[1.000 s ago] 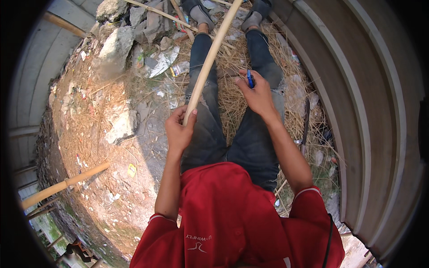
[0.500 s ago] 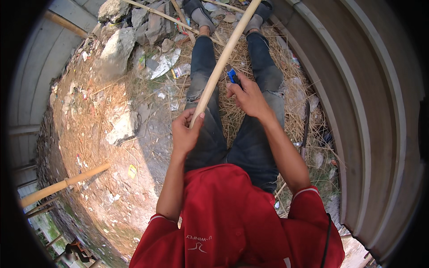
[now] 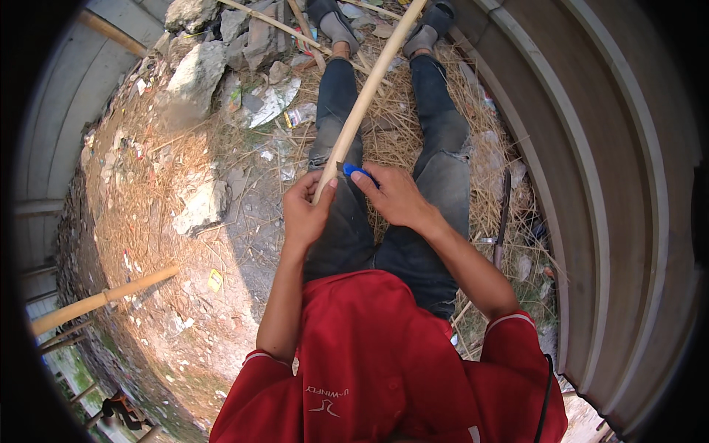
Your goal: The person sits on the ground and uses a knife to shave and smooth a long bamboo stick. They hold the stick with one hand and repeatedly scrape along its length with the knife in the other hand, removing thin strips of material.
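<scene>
A long, pale bamboo pole (image 3: 371,92) slants from between my feet down to my lap. My left hand (image 3: 306,211) is closed around its near end, the thumb on top. In my right hand (image 3: 395,193) is a blue utility knife (image 3: 353,170), gripped with the thumb along its handle. Its short blade points left and meets or nearly meets the pole's right side, just beyond my left fingers. Whether the edge bites into the pole I cannot tell. The right fingers beneath the handle are partly hidden.
Broken rocks (image 3: 198,74) and thin sticks lie at the far left. Dry straw (image 3: 496,177) covers the ground around my legs. A dark, long-bladed tool (image 3: 504,218) lies right of my right leg, near a corrugated metal wall (image 3: 591,148). Another bamboo pole (image 3: 122,292) juts in from the left.
My right hand has moved down and left, bringing the knife from beside the pole's middle to near my left hand. The left hand keeps its grip on the pole.
</scene>
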`<state>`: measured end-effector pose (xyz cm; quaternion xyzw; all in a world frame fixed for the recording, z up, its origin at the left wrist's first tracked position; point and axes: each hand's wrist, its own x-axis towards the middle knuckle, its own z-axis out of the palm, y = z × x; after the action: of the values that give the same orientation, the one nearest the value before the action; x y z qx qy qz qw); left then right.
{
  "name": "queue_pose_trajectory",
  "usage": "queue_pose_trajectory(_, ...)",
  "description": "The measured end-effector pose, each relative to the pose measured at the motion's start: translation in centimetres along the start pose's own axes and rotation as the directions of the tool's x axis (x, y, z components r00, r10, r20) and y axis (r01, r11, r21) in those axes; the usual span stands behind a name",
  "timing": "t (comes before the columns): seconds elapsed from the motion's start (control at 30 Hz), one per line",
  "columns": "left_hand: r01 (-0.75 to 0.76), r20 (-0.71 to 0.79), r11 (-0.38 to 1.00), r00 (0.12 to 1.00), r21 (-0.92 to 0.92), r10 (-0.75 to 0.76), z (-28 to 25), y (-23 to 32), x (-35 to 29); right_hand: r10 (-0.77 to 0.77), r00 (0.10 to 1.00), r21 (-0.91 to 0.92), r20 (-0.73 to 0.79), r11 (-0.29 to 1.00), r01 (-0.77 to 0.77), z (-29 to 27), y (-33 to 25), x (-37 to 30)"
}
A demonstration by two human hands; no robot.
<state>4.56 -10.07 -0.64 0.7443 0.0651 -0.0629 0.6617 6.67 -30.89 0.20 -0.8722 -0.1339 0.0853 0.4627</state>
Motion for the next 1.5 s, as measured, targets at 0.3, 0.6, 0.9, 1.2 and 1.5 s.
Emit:
queue_pose_trajectory(0.3, -0.061, 0.053, 0.998, 0.997, -0.011, 0.062, -0.2, -0.6, -0.1, 0.008, 0.995, -0.066, 0.104, 0.998, -0.001, 1.4, -0.8, -0.7)
queue_pose_trajectory(0.6, -0.111, 0.021, 0.973, 0.994, 0.203, 0.109, -0.9, -1.9, -0.2, -0.084, 0.996, -0.365, 0.027, 0.927, 0.088, 2.7, 0.9, 0.5)
queue_pose_trajectory(0.9, -0.248, 0.003, 0.915, 0.966, 0.319, 0.260, -0.7, 1.1, 3.0, -0.206, 0.976, -0.489, -0.063, 0.859, 0.150, 1.9, 2.0, 4.7)
queue_pose_trajectory(1.2, -0.098, 0.197, 0.981, 0.978, 0.169, 0.064, -5.8, -2.6, -5.3, 0.130, 0.776, -0.522, -0.617, 0.671, -0.528, -17.1, 16.5, 7.2)
queue_pose_trajectory(1.5, 0.019, 0.080, 1.000, 0.997, -0.004, -0.018, -2.1, 0.8, 1.1, 0.103, 0.967, -0.078, -0.233, 0.989, -0.124, -9.4, 4.1, 4.4)
